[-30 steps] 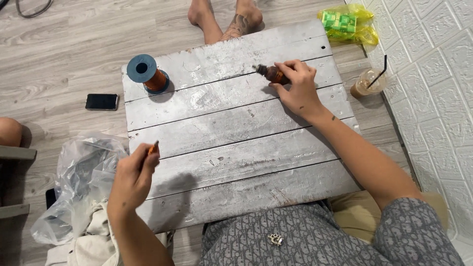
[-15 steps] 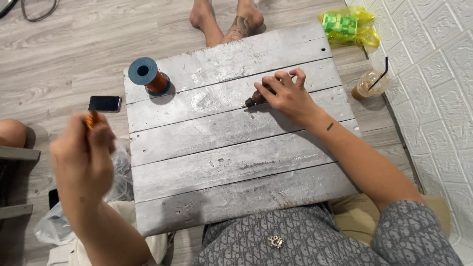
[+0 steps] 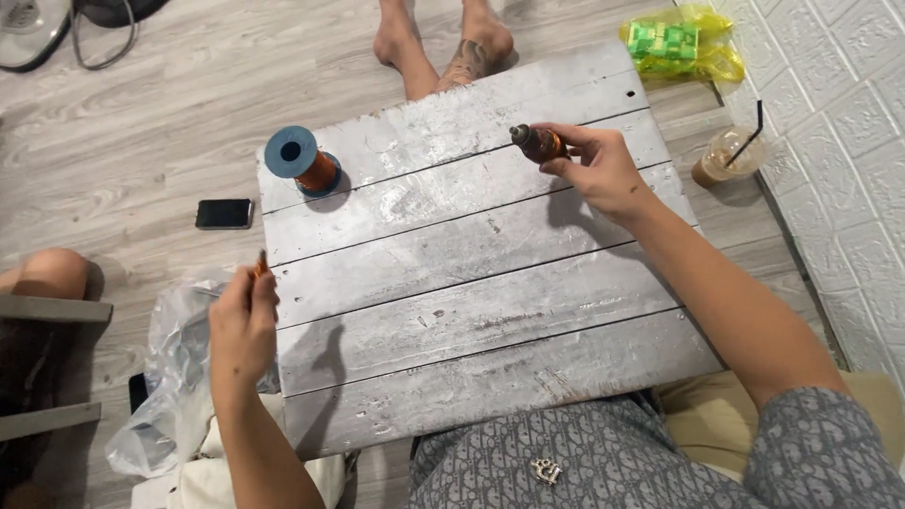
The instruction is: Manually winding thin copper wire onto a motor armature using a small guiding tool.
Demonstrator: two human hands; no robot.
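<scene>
While both hands grip, right hand (image 3: 596, 168) pinching coil (image 3: 535, 143), left hand (image 3: 242, 319) pinching wire end (image 3: 259, 266)

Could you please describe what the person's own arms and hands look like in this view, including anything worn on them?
Both forearms are bare from the wrist up. The left hand and the right hand wear no gloves, and no rings, watch or bracelet can be made out. At the right upper arm a short grey sleeve with a darker repeating pattern shows; the garment carries on across the lap. No sleeve shows on the left arm.
</scene>
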